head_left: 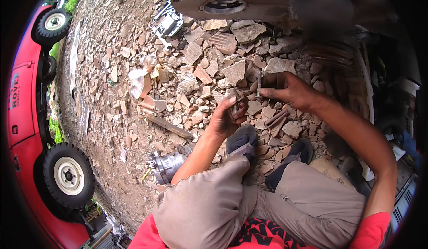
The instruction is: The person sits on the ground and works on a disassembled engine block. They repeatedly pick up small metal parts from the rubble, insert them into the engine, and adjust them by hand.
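Over rubbly ground (100, 128), at the far left, a red car (24, 97) stands well apart from both hands, and a brush (168, 126) lies on the stones, nearer to them. Next comes the left hand (228, 115), its fingers curled and pressed around a small metal piece (236, 108), which sits at the fingertips, partly covered, so its exact shape is hard to tell. Just beside it to the right, with a narrow gap between, is the bolt (260, 78), a thin rod whose long axis runs up and down the view, roughly across the line from hand to hand. Nearest to it is the right hand (289, 89), whose fingers pinch the bolt toward its lower end, leaving the upper shaft bare. Below that hand, some short pipes (277, 118) lie on the stones.
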A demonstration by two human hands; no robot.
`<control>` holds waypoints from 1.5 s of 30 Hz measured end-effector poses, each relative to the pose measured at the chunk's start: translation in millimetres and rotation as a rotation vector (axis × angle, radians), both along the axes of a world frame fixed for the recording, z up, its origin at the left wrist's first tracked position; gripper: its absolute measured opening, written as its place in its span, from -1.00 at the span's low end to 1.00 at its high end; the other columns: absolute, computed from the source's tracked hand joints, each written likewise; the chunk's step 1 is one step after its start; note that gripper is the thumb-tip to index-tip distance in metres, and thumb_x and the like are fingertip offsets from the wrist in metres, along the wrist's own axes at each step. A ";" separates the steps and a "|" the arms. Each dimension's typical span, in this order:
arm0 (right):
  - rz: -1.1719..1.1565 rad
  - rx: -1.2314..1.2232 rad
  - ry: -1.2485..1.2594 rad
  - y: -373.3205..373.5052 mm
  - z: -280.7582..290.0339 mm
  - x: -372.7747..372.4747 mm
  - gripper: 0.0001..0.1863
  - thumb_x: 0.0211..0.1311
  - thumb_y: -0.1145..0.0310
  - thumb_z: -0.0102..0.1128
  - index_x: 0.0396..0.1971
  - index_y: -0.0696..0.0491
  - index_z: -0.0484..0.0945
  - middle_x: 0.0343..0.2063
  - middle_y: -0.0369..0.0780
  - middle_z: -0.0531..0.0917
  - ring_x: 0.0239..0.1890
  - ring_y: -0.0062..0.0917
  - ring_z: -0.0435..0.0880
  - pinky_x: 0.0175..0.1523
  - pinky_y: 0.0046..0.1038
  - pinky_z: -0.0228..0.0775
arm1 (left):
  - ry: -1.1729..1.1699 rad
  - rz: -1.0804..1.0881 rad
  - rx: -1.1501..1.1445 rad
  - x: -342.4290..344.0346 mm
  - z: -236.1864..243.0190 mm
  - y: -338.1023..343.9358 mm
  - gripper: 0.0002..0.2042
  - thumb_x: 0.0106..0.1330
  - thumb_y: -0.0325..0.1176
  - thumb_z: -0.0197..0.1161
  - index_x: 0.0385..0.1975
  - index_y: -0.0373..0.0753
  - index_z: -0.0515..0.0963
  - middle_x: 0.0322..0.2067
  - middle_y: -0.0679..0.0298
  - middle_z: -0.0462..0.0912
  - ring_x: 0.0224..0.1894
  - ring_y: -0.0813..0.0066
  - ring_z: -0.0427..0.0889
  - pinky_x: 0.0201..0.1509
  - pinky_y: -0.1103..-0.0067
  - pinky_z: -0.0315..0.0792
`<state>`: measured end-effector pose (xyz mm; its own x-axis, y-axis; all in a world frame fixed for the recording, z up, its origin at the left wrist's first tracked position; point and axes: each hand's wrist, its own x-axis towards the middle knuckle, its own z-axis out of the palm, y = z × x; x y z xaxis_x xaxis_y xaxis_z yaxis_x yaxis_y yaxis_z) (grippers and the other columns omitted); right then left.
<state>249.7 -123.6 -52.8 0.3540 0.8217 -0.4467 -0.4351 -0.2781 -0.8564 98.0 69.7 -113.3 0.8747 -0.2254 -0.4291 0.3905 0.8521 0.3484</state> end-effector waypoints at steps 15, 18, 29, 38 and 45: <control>0.036 0.157 0.061 1.2 12.8 0.5 -0.70 0.35 0.36 0.17 0.01 0.15 0.54 -0.18 -0.30 0.67 -0.10 -0.67 0.61 0.06 -0.56 0.43 | 0.002 0.027 0.076 3.6 11.1 -0.2 -0.65 0.23 -0.21 0.32 -0.09 -0.24 0.45 -0.41 0.36 0.55 -0.69 0.74 0.26 -0.65 0.79 0.16; 0.031 0.158 0.004 3.5 16.4 -1.7 -0.72 0.38 0.39 0.11 0.00 0.21 0.51 -0.24 -0.27 0.67 -0.22 -0.64 0.61 -0.06 -0.51 0.46 | -0.004 0.026 0.055 2.2 9.2 0.5 -0.66 0.23 -0.22 0.32 -0.09 -0.23 0.45 -0.40 0.36 0.55 -0.69 0.74 0.25 -0.64 0.79 0.15; 0.016 0.065 -0.042 3.1 20.3 -3.0 -0.77 0.29 0.24 0.28 -0.30 0.12 0.58 -0.41 -0.37 0.60 -0.36 -0.72 0.50 -0.22 -0.57 0.34 | 0.042 0.080 0.072 6.1 29.3 -5.0 -0.66 0.29 -0.24 0.28 -0.01 -0.21 0.45 -0.32 0.32 0.61 -0.69 0.75 0.23 -0.62 0.78 0.15; -0.022 0.021 -0.076 5.1 17.9 -2.6 -0.72 0.24 0.18 0.33 -0.31 0.11 0.59 -0.47 -0.37 0.61 -0.42 -0.70 0.51 -0.28 -0.58 0.33 | -0.013 0.076 -0.065 2.7 11.4 -1.4 -0.78 0.40 -0.20 0.16 -0.11 -0.16 0.57 -0.19 0.25 0.69 -0.79 0.72 0.25 -0.70 0.79 0.15; -0.099 -0.154 -0.077 8.8 6.7 -3.1 -0.62 0.35 0.05 0.17 -0.32 0.13 0.59 -0.49 -0.34 0.62 -0.45 -0.67 0.53 -0.30 -0.55 0.36 | -0.079 0.096 -0.164 -4.7 -0.9 0.7 -0.76 0.41 -0.14 0.13 -0.10 -0.14 0.54 -0.28 0.21 0.66 -0.79 0.70 0.24 -0.69 0.78 0.12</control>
